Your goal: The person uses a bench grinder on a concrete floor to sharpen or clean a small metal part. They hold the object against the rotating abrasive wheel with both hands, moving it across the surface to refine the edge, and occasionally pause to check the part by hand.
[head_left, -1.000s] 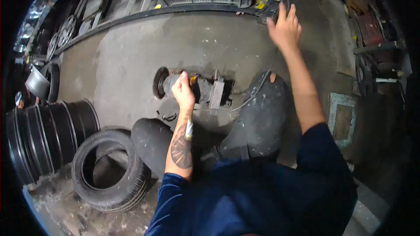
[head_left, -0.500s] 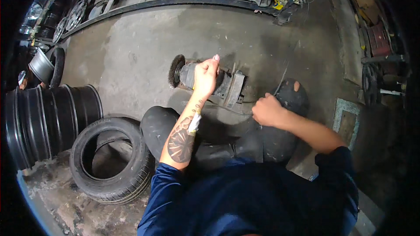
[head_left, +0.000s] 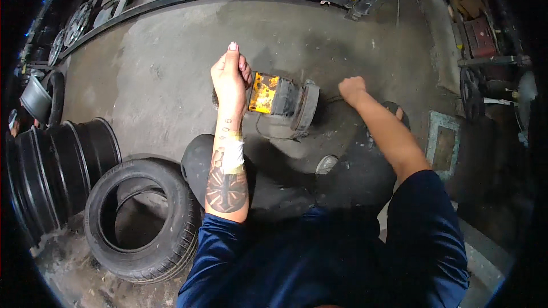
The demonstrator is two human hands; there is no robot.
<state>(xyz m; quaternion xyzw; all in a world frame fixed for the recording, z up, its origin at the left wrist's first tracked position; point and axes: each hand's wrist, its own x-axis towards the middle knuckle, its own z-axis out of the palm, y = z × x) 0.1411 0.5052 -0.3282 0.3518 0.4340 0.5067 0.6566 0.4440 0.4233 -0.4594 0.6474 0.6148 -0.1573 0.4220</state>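
Left hand (head_left: pixel 229 77) is gripping the left end of a rusty metal hub part (head_left: pixel 282 100), fingers curled shut around it. The part is lying on its side on the concrete floor (head_left: pixel 160 80), yellow-orange patch facing up. Right hand (head_left: pixel 352 88) is sitting just right of the part as a closed fist; can't tell if it's holding anything. A black tyre (head_left: pixel 142 225) is lying lower left, dark rims (head_left: pixel 57 165) stacked beside it.
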